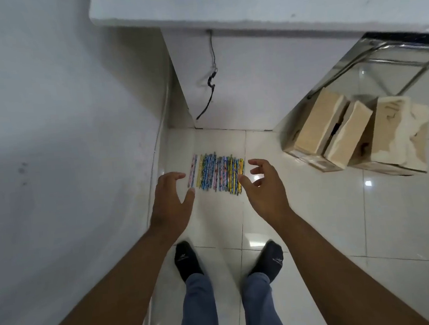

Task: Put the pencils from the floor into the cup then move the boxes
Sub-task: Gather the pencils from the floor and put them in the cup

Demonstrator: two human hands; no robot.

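Several colourful pencils (pixel 217 172) lie side by side in a row on the white tiled floor. My left hand (pixel 171 199) hovers just left of the row, fingers spread and loosely curved, holding nothing. My right hand (pixel 263 184) hovers at the row's right end, also spread and empty. Three tan cardboard boxes (pixel 348 137) stand together on the floor to the right, under the table. No cup is in view.
A white table (pixel 246 6) spans the top, with its white panel (pixel 240 82) and a dangling black cable (pixel 210 85) behind the pencils. A white wall (pixel 62 123) runs along the left. Metal chair legs (pixel 381 64) stand behind the boxes. My socked feet (pixel 229 259) stand below.
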